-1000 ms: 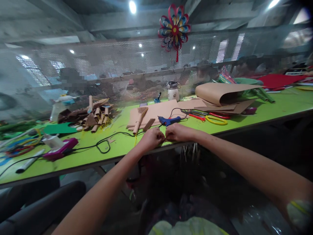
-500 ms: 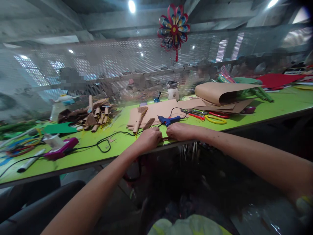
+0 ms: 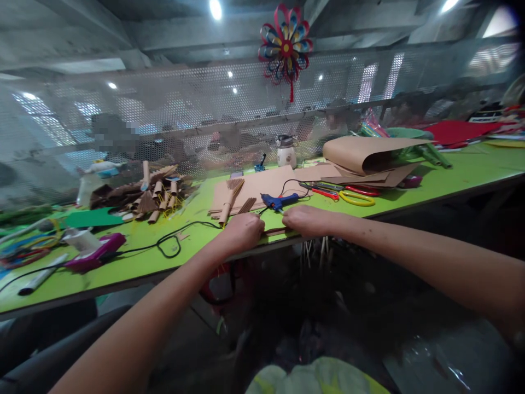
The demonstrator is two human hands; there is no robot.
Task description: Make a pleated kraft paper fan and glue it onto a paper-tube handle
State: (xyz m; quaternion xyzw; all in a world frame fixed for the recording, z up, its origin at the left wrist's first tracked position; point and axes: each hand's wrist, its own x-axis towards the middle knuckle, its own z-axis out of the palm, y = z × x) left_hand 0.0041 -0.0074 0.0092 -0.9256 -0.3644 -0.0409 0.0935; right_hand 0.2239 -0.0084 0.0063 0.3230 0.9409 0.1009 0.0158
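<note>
The left hand (image 3: 246,229) is curling, apparently pinching the left end of the brown paper strip (image 3: 274,232). The strip is lying along the near edge of the green table (image 3: 131,264), spanning both hands; it is looking light, creasable and tearable, likely suiting fingertip holds at each end. The right hand (image 3: 305,220) is apparently pinching the right end, fingertips hidden.

Shines white from a ceiling lamp (image 3: 215,9) left of the paper flower (image 3: 286,48), paler from windows (image 3: 367,83) to its right. Lights the table (image 3: 455,179) below it softly, sinks near-black farther beneath. Smears far left of the flower; blackens the corner far right.
</note>
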